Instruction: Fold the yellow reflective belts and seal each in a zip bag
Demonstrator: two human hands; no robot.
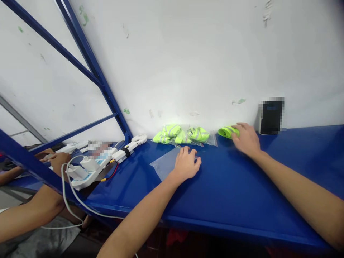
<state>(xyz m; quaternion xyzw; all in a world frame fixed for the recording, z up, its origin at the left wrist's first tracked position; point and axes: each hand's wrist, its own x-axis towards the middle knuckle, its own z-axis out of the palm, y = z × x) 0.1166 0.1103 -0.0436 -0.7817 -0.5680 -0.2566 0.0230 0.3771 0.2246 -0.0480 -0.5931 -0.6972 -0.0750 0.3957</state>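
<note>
My left hand [187, 164] lies over a clear plastic bag [164, 163] on the blue tabletop, palm down, fingers apart and slightly bent. Further right, my right hand [246, 139] has its thumb and fingers around the right end of a rolled neon-yellow reflective vest [225, 132] with grey stripes. That roll rests on the table near the wall, and my fingers cover part of it. Between my hands and the wall sit bagged reflective vests [172, 134], bunched up in clear plastic, with another bagged yellow bundle [199, 135] beside them.
A white power strip [92, 175] with plugs and cables, plus a white handheld fan [130, 147], lies on the left. A blue metal frame [107, 96] rises there. Beyond it is another person's hand [59, 163]. A dark boxy device [271, 116] stands at the back right.
</note>
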